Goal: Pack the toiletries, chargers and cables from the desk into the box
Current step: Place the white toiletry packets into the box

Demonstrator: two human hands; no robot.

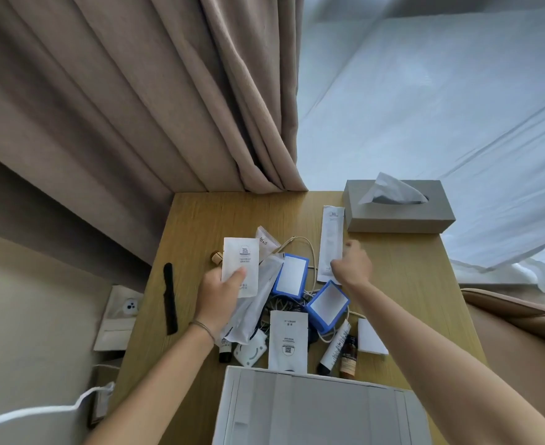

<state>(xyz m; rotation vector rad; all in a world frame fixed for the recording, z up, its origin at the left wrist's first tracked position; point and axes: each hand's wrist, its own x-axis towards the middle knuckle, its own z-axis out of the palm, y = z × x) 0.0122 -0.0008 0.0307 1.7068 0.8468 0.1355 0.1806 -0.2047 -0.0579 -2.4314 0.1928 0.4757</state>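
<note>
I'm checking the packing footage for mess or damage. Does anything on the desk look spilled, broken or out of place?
Nothing looks spilled or broken. The sachets, two blue-edged chargers and cables lie in a loose tangled heap mid-desk, and a black comb sits apart near the left edge. The box appears still closed.

Bench [200, 220]: light wood-grain top. Far right corner: grey tissue box [399, 216], one tissue pulled up. Just beside it: long white sachet [330, 245], lying flat. Left edge: black comb [170, 298]. Centre heap: two blue-framed chargers [292, 274] [328, 305] on tangled cables [300, 245]; white packet [288, 340]; white tube [335, 346]; small amber bottle [349, 356]; white adapter [250, 350]; small white box [371, 340]. Near edge: grey cardboard box [313, 409], touching the packet's end.
</note>
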